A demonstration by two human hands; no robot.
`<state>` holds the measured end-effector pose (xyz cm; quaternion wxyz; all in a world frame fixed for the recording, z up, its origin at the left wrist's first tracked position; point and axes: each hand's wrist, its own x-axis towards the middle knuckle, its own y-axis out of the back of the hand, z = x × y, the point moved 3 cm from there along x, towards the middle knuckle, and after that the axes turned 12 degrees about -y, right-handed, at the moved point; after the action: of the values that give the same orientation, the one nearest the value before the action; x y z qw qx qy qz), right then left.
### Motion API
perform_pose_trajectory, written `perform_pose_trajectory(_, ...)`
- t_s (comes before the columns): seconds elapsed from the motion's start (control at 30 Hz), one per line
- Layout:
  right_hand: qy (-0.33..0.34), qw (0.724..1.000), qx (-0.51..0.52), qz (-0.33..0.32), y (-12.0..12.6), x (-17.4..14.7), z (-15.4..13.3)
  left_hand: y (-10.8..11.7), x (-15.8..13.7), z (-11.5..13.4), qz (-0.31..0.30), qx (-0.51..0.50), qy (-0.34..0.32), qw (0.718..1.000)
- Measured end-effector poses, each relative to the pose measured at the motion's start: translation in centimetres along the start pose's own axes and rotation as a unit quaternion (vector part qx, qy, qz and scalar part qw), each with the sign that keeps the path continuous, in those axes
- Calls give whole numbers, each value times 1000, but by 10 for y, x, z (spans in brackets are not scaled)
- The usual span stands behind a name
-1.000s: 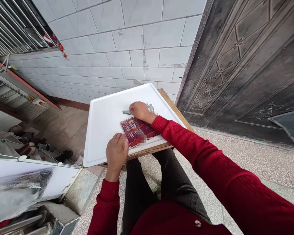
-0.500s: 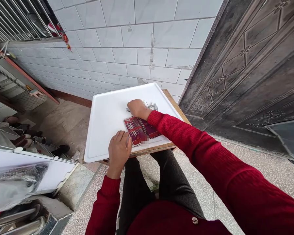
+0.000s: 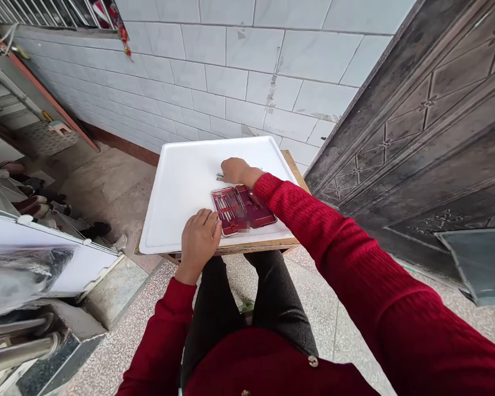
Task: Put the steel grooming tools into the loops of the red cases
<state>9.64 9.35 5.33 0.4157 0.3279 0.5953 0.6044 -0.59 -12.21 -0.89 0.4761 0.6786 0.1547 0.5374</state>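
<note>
An open dark red manicure case (image 3: 260, 213) lies on a white board (image 3: 181, 181). Slim metal tools (image 3: 225, 208) are held under a strap in its left half. My right hand (image 3: 236, 170) is just beyond the case, its fingers curled down to the board; what they hold, if anything, is hidden. Beside those fingertips a small metal tool (image 3: 220, 177) shows in part, its kind unclear. My left hand (image 3: 200, 239) rests on the board's near edge, left of the case, with its fingers stretched out and holding nothing.
The board lies on a wooden table (image 3: 292, 165) against a tiled wall (image 3: 226, 71). A dark patterned metal door (image 3: 396, 148) stands to the right. At the left are a white rack (image 3: 86, 256) and shoes on the floor (image 3: 39, 206).
The view has shifted. My right hand and forearm now cover the loose metal tools that showed to the right of the hand. My left hand still lies at the board's near edge.
</note>
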Motion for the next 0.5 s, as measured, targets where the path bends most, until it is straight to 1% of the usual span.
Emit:
perform_pose_trajectory(0.07, -16, 1000, -13, -13, 1, -2, 2, 0, -1, 0, -4, -1, 5, 1000)
perform_pose_trajectory(0.3, 9, 999, -37, -23, 5, -5, -3, 3, -2, 0, -7, 3, 3, 1000)
perform_pose_trajectory(0.4, 32, 998, -43, -38, 8, -10, -9, 5, -4, 1, 11, 19, -6, 1000)
perform_pose_trajectory(0.5, 43, 998, -48, -17, 15, -16, -19, 6, -6, 0, 44, 44, -16, 998)
